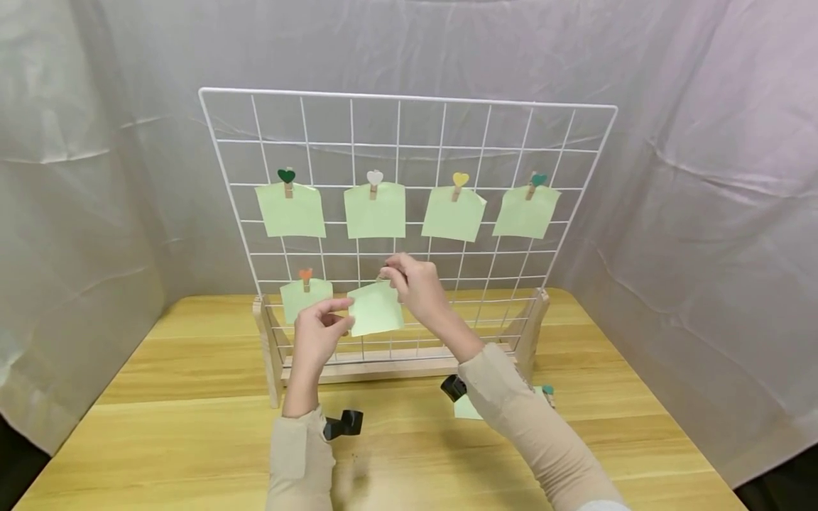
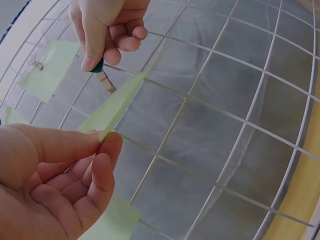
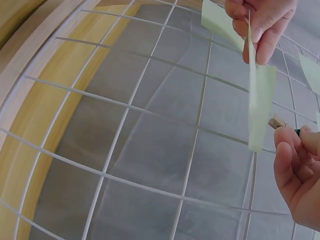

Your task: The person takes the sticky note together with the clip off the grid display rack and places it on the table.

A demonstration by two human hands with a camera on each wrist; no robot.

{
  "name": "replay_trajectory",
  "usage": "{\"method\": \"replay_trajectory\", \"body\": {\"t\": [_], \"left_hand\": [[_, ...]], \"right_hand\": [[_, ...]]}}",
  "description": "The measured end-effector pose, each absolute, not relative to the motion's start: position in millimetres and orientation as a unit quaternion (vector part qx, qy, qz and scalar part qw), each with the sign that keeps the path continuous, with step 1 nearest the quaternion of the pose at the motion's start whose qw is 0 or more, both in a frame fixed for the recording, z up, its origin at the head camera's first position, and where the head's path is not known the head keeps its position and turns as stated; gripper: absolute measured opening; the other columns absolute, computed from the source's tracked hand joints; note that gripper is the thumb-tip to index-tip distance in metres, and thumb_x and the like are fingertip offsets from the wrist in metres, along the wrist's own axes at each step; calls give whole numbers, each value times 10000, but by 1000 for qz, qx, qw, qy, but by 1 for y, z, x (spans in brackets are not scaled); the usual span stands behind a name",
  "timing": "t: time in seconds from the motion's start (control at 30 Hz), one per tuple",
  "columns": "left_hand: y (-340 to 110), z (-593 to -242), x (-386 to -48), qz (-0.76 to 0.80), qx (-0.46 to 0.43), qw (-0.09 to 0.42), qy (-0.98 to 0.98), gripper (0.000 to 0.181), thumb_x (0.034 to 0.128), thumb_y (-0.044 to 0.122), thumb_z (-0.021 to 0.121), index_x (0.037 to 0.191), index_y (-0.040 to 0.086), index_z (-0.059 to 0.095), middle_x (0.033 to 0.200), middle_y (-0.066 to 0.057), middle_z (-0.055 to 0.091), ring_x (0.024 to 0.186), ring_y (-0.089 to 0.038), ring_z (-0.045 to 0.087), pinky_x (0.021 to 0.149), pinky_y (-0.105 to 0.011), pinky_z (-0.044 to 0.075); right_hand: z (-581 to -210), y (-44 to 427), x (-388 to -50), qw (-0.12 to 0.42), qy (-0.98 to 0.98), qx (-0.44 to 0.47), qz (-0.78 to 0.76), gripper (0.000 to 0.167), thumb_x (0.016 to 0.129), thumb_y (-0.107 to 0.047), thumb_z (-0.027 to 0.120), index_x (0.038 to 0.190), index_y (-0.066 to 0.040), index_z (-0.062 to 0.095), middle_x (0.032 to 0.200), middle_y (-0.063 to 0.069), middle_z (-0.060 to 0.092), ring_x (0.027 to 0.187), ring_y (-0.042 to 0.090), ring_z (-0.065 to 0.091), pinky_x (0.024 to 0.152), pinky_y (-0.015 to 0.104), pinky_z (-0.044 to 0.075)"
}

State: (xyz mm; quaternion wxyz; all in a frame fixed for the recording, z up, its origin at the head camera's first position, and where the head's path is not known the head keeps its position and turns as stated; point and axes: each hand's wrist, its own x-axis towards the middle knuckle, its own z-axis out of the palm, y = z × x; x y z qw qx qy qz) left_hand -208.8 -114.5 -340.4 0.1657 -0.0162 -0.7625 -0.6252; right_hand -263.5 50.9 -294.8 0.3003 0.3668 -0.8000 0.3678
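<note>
My left hand (image 1: 317,333) pinches the left edge of a pale green paper note (image 1: 375,309) between thumb and fingers. The note stands in front of the lower part of a white wire grid (image 1: 409,254). My right hand (image 1: 418,287) is at the note's upper right corner. In the left wrist view it pinches a small wooden clothespin (image 2: 106,82) by its dark green end. The right wrist view shows the clothespin (image 3: 276,121) close beside the note (image 3: 261,105), slightly apart from it. Left of my left hand, another note (image 1: 300,298) hangs under an orange heart clothespin (image 1: 306,275).
Several green notes hang in an upper row, among them one (image 1: 375,213) under a white heart clothespin (image 1: 374,177). Wooden feet (image 1: 268,355) carry the grid on the wood-grain table (image 1: 192,440). Under my right forearm lie a green note (image 1: 468,408) and a teal-topped clothespin (image 1: 548,392).
</note>
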Motion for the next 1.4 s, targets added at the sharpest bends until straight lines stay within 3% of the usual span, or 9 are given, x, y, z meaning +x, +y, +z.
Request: {"method": "replay_trajectory", "body": {"t": [0.2,0.43,0.67,0.93,1.23,1.4], "left_hand": [[-113,-342,-208,-628,-19,157,-762,219,777,-27,639,995,-8,657,919,-148,625,624,-128,561,474,-216,407],[-112,-344,-204,-626,-23,150,-765,213,779,-25,639,991,-11,654,917,-144,628,647,-158,574,515,-214,424],[-113,-347,-204,-629,-38,139,-764,195,769,-48,637,963,-32,656,971,-149,623,653,-230,595,521,-219,443],[-114,-357,-206,-628,-52,134,-765,177,766,-61,630,939,-43,659,880,-138,615,648,-167,589,576,-242,484],[-111,-369,-208,-628,-57,107,-768,177,763,-60,631,938,-45,655,855,-119,604,623,-157,579,595,-310,504],[-107,-376,-210,-633,-57,98,-766,178,757,-84,629,931,-55,654,834,-119,600,619,-162,577,606,-336,513]], "right_hand": [[-297,57,-263,348,-783,363,366,85,821,-23,618,865,46,640,774,114,628,531,126,519,505,196,431],[-306,63,-262,343,-780,354,385,79,807,-7,628,838,63,645,762,116,609,499,112,504,454,184,411],[-313,69,-259,299,-767,342,452,97,813,32,606,869,108,626,748,156,592,457,215,541,403,193,428],[-322,77,-255,263,-767,322,488,104,805,43,608,881,105,642,713,181,574,443,272,520,381,191,409],[-310,81,-228,204,-786,272,516,108,815,100,561,902,155,591,764,239,575,485,392,529,414,354,461],[-317,86,-229,188,-780,257,539,53,806,114,563,843,150,552,746,264,574,457,349,523,404,381,454]]}}
